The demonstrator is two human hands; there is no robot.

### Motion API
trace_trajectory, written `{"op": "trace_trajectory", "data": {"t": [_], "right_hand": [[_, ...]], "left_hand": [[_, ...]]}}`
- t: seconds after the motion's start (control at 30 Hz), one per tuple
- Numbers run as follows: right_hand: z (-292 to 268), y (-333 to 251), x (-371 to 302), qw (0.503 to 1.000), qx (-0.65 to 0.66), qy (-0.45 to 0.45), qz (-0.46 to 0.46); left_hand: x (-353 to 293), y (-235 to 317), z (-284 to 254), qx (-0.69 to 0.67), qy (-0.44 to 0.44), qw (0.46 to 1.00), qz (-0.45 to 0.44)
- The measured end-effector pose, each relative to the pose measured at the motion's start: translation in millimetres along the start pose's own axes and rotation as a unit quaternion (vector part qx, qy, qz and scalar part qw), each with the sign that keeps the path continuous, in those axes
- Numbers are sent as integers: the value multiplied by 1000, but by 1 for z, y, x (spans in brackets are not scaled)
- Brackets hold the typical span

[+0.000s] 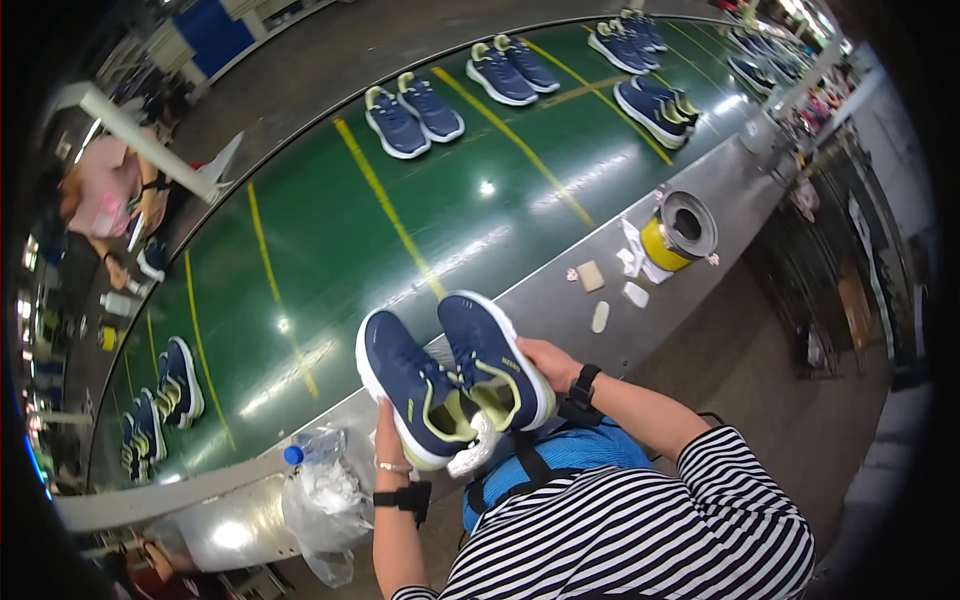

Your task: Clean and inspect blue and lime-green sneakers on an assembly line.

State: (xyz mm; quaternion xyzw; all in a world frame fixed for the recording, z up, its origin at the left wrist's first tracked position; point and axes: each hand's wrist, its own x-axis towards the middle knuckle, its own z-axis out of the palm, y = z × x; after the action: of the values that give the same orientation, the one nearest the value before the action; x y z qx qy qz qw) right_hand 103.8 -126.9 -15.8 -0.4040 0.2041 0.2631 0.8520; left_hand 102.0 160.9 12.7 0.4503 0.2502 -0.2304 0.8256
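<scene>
You are holding two blue shoes side by side, just above the grey edge [560,290] of the green belt [400,210]. Your left hand [390,440] is wrapped around the heel end of the left shoe [405,385]. Your right hand [548,362] grips the side of the right shoe [490,355]. Both shoes point away from you, toes up toward the belt, and they touch each other. Some white stuffing [478,452] peeks out under them.

It looks like you are at the step of looking over the pair, or getting ready to set it down. Other pairs [413,112] already sit on the belt, two by two. The belt in front of you has room, so the next move needs a short reach forward, keeping both shoes level and close together.

A yellow pot [680,232] and small pads [608,293] lie on the grey edge to your right. A plastic bag [325,500] with a bottle [312,447] sits to your left.
</scene>
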Motion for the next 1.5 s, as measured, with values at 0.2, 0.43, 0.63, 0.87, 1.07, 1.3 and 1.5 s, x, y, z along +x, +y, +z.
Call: {"op": "trace_trajectory", "data": {"t": [0.2, 0.43, 0.63, 0.87, 1.07, 1.3, 1.5], "right_hand": [[-39, 3, -29, 875, -439, 122, -165], [-152, -81, -40, 664, -433, 523, -314], [-197, -104, -13, 609, -538, 526, -251], [-161, -126, -44, 781, -352, 393, -334], [-162, -197, -113, 794, -312, 413, -318], [-212, -246, -113, 488, -730, 455, -147], [-229, -239, -88, 458, -770, 423, -133]], "left_hand": [[-10, -31, -19, 473, 22, 872, 124], [-9, -32, -28, 421, 15, 903, 85], [-14, -29, -16, 397, 36, 914, 80], [-14, -37, -28, 419, 68, 902, 82], [-17, -40, -45, 381, 81, 917, 84], [-13, -31, -20, 306, 55, 949, 53], [-9, -15, -17, 479, 98, 871, 43]]}}
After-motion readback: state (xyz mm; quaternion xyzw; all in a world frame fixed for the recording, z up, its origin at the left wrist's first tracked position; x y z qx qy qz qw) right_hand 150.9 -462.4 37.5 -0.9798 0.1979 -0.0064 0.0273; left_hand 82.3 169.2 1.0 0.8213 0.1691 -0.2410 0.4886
